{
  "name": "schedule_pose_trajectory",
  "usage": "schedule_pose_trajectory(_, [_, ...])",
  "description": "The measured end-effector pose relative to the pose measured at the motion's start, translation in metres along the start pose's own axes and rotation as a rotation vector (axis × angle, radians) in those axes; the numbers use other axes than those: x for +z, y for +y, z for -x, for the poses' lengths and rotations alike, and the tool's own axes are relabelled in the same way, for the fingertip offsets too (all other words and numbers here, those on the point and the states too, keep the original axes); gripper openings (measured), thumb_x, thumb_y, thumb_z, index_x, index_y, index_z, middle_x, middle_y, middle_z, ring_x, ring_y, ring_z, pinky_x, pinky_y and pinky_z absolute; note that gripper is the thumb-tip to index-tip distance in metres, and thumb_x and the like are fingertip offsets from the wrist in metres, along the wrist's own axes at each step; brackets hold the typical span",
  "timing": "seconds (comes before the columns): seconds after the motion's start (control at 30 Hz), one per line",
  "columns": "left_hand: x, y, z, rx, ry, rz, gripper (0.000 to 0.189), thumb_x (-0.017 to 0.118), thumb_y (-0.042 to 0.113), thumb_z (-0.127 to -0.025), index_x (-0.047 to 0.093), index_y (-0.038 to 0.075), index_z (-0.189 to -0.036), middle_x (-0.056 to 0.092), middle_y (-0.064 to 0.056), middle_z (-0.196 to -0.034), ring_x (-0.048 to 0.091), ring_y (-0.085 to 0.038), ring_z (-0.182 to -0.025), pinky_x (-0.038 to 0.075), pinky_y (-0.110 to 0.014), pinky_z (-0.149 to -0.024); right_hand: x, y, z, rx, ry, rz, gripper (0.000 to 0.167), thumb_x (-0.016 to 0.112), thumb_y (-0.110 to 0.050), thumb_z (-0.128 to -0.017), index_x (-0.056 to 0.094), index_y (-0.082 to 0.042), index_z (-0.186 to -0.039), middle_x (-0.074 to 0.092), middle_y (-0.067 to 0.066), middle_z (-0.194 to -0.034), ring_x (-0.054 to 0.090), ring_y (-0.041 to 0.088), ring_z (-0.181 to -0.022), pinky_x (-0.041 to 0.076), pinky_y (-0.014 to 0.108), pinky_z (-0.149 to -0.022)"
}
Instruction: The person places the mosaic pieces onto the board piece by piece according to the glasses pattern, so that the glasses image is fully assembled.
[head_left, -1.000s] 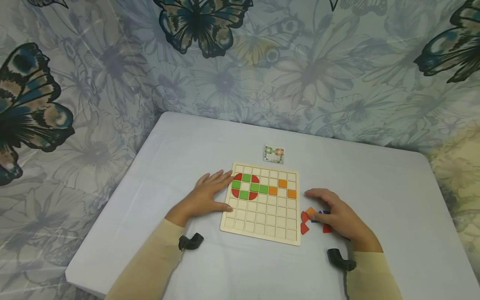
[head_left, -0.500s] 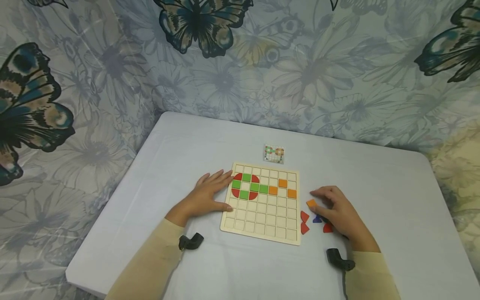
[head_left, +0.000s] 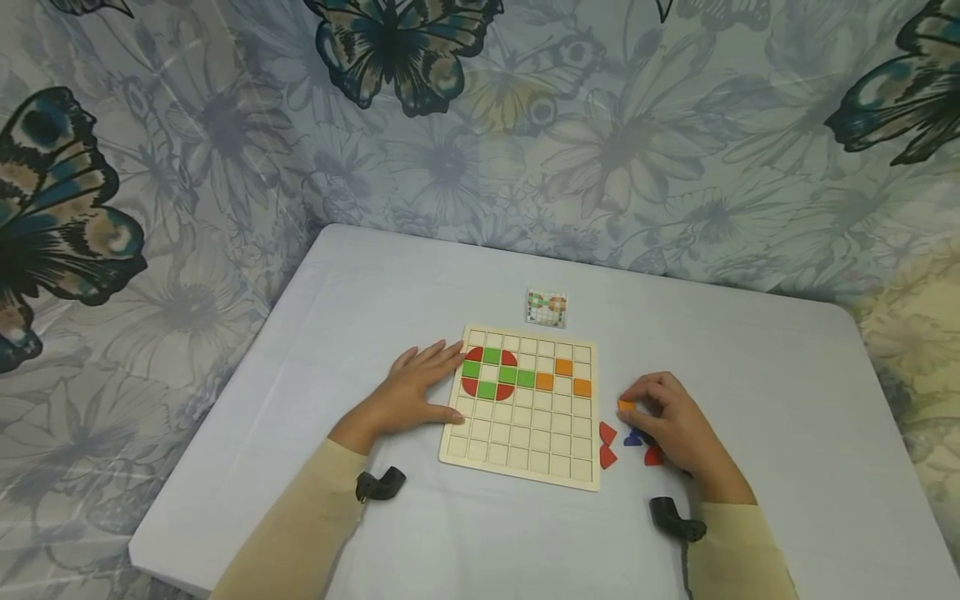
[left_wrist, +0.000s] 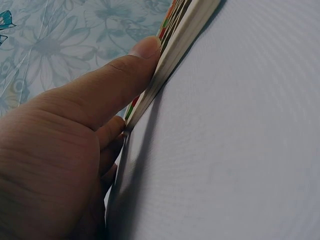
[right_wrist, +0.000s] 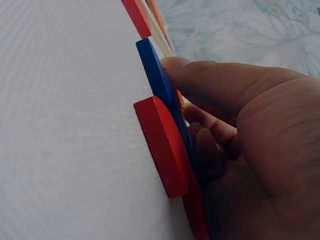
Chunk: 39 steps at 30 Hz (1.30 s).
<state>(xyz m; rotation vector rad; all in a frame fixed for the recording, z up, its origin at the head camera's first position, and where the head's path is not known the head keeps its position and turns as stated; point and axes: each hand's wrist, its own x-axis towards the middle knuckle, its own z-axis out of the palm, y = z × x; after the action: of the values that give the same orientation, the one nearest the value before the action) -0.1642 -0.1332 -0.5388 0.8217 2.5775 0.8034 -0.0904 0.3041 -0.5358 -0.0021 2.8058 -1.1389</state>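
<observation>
My left hand (head_left: 411, 387) lies with spread fingers against the left edge of a wooden grid board (head_left: 528, 437). In the left wrist view its thumb presses on the board's rim (left_wrist: 180, 55). Red quarter-round, green square and orange square tiles fill part of the upper rows. Right of the board, my right hand (head_left: 678, 425) pinches an orange square tile (head_left: 626, 406) between thumb and fingers. Under and beside that hand lie blue pieces (head_left: 633, 437) and red quarter-round pieces (head_left: 654, 456). The right wrist view shows a blue piece (right_wrist: 152, 67) and a red piece (right_wrist: 162, 145) close to the thumb.
A small pattern card (head_left: 547, 307) lies behind the board. Two red pieces (head_left: 607, 446) sit close to the board's right edge. White cloth covers the table (head_left: 375, 275), and a patterned fabric wall stands behind and at the left.
My right hand has drawn the orange tile away from the loose pieces, its fingers closing on it in a pinch. My left hand stays on the board's edge.
</observation>
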Motion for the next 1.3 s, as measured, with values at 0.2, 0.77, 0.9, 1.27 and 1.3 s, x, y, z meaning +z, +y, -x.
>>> schedule_pose_trajectory(0.2, [0.000,0.000,0.000,0.015,0.010,0.009,0.106,0.087,0.059,-0.089,0.035,0.021,-0.173,0.021,0.010,-0.179,0.007,-0.017,-0.165,-0.003,-0.051,-0.130,0.000,-0.003,0.001,0.031,-0.015,0.025,0.017,0.082,-0.012,-0.098,0.074,-0.008,-0.111,0.061,0.011,-0.120,0.055,0.034,-0.114,0.051,0.057,-0.104])
schedule_pose_trajectory(0.77, [0.000,-0.001,0.001,0.023,0.014,0.017,0.105,0.087,0.057,-0.089,0.035,0.021,-0.173,0.021,0.010,-0.179,0.007,-0.016,-0.165,-0.003,-0.050,-0.130,0.003,-0.003,0.006,0.085,0.109,-0.016,0.024,0.080,-0.023,-0.103,0.074,-0.009,-0.122,0.071,0.010,-0.113,0.060,0.028,-0.099,0.054,0.028,-0.083])
schedule_pose_trajectory(0.9, [-0.001,0.000,0.002,0.024,0.016,0.014,0.105,0.087,0.057,-0.089,0.036,0.020,-0.172,0.022,0.009,-0.179,0.007,-0.017,-0.165,-0.002,-0.051,-0.130,0.003,-0.002,0.006,0.082,0.179,-0.063,0.026,0.080,-0.023,-0.102,0.072,-0.007,-0.121,0.070,0.010,-0.104,0.059,0.027,-0.092,0.052,0.018,-0.072])
schedule_pose_trajectory(1.27, [-0.002,0.001,0.002,0.023,0.008,0.006,0.105,0.086,0.058,-0.089,0.034,0.019,-0.173,0.021,0.009,-0.179,0.007,-0.018,-0.166,-0.002,-0.052,-0.130,0.008,-0.014,0.007,0.070,0.198,-0.132,0.023,0.072,-0.021,-0.108,0.076,-0.007,-0.126,0.074,0.011,-0.119,0.066,0.026,-0.104,0.051,0.011,-0.080])
schedule_pose_trajectory(1.3, [-0.002,0.001,0.002,0.025,0.006,0.008,0.105,0.086,0.058,-0.090,0.034,0.019,-0.173,0.021,0.008,-0.179,0.007,-0.018,-0.166,-0.002,-0.052,-0.130,0.008,-0.015,0.007,0.074,0.200,-0.141,0.022,0.072,-0.022,-0.108,0.076,-0.008,-0.125,0.074,0.010,-0.117,0.066,0.026,-0.102,0.052,0.012,-0.079])
